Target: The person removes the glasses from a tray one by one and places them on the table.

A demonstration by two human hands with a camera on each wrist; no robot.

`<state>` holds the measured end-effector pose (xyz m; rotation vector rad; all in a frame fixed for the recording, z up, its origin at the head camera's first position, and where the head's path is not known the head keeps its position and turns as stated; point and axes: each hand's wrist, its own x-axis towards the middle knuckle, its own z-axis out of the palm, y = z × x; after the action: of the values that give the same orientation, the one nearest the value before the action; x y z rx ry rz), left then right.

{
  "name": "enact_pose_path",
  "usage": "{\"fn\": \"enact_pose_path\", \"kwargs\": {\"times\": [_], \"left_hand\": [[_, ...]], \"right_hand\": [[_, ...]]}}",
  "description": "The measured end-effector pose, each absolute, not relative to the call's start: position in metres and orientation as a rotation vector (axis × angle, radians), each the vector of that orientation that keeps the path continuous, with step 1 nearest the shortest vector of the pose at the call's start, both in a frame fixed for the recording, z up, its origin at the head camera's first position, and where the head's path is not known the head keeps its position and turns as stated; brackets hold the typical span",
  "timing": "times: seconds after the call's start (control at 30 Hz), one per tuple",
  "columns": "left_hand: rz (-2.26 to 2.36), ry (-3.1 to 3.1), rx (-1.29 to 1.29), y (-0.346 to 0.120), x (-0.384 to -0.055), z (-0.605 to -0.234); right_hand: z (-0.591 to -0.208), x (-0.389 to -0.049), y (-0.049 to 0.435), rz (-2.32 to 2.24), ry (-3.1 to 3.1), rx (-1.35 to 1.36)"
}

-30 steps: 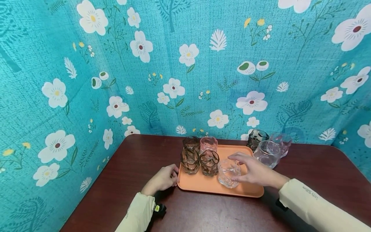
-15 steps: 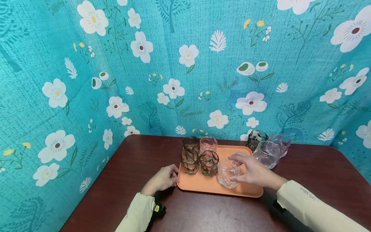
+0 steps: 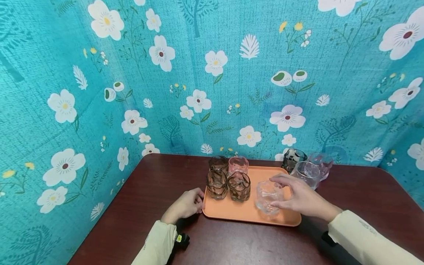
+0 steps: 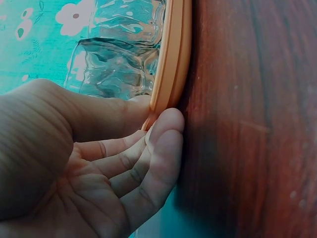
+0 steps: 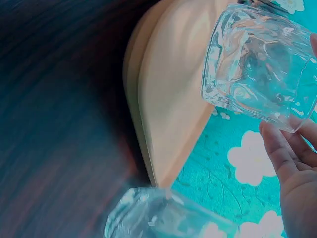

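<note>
At the left front corner of an orange tray, my left hand pinches the rim; the left wrist view shows the thumb on the inner side and fingers against the outer side. My right hand holds a clear, wavy-walled drinking glass by its upper part, thumb and fingers on opposite sides, over the tray's right half. Whether the base of that glass touches the tray is hard to tell. Left of it on the tray stand brown-tinted glasses and a pink glass.
Behind the right hand, off the tray, stand another clear glass, a dark grey glass and a pale purple glass. The table is dark reddish wood, with a turquoise flowered cloth hanging behind.
My right hand has moved slightly right with the clear glass, widening the gap to the brown glasses. The left hand and the tray stay in place.
</note>
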<state>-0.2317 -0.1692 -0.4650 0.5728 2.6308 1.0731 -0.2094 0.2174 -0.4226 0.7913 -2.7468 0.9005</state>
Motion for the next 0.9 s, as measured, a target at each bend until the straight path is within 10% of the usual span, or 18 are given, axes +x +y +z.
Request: {"fn": "enact_pose_path", "kwargs": {"times": [0.9], "left_hand": [[1.077,2.635,0.599,-0.169,-0.231,-0.465]], "right_hand": [[-0.430,-0.158,0.339,0.624,-2.687,0.322]]}}
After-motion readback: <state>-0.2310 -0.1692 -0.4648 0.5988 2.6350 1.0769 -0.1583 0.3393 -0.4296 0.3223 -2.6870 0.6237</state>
